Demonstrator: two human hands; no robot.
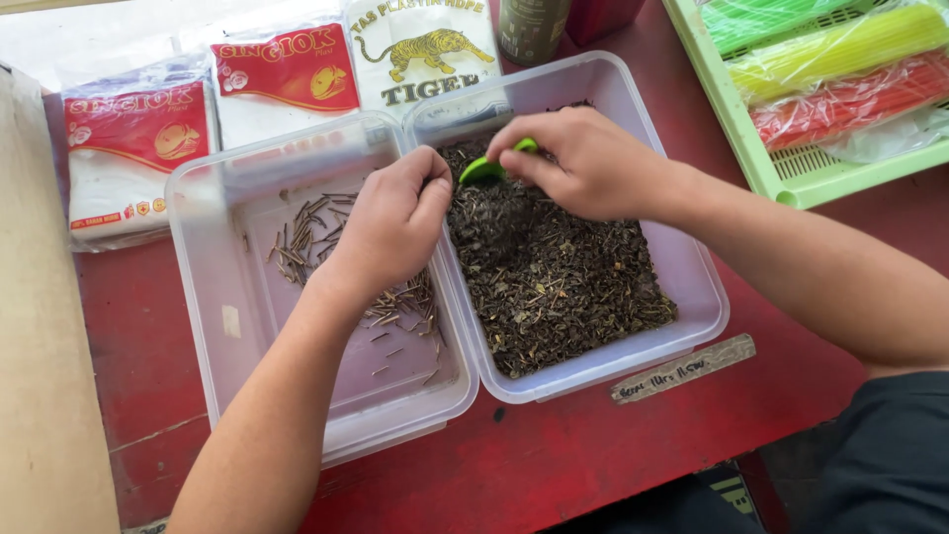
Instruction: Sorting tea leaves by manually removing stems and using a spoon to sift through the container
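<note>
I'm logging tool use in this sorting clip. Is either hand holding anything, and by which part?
The right hand pinches a small green scoop by its handle end. The left hand is curled; whether it holds anything cannot be told.

A worn red-painted wooden bench fills the view under even daylight; a pale beige board borders its left edge.

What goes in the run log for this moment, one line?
right hand: holds green scoop in dried leaves | left hand: over twig tub, fist closed | red table
</note>
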